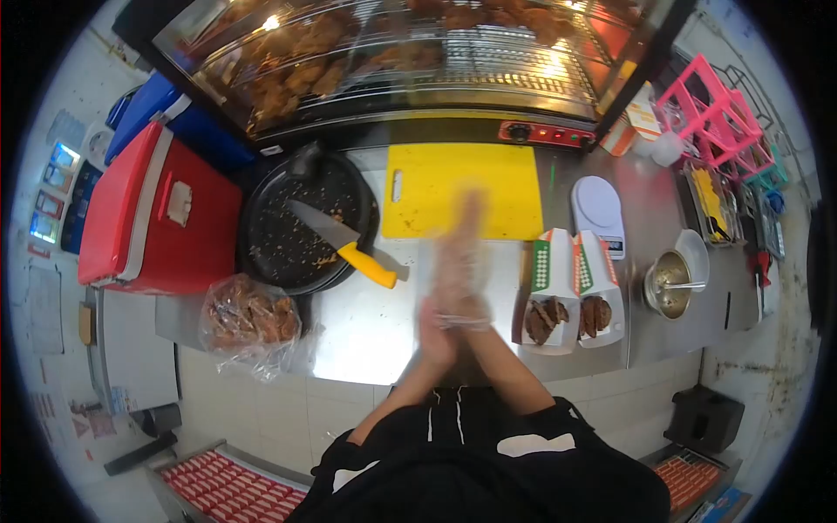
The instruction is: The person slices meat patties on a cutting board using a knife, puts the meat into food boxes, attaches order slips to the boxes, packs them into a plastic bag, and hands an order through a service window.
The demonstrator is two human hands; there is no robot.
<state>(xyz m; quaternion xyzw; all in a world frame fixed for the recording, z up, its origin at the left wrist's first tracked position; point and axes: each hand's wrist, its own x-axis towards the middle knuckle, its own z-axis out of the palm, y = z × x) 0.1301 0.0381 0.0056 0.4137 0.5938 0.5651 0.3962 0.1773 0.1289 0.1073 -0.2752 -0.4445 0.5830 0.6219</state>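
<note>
My right hand wears a clear plastic glove and points away from me over the steel counter, its fingers stretched toward the yellow cutting board and blurred by motion. Against its wrist, my left hand is bare and closed at the cuff of the glove. Left of my hands, a knife with a yellow handle rests across a round black pan scattered with crumbs. Two open cartons hold dark sliced pieces to the right.
A lit display cabinet with fried food spans the back. At left are a red cooler and a plastic bag of food. At right stand a white scale, a metal bowl with a spoon and a pink rack.
</note>
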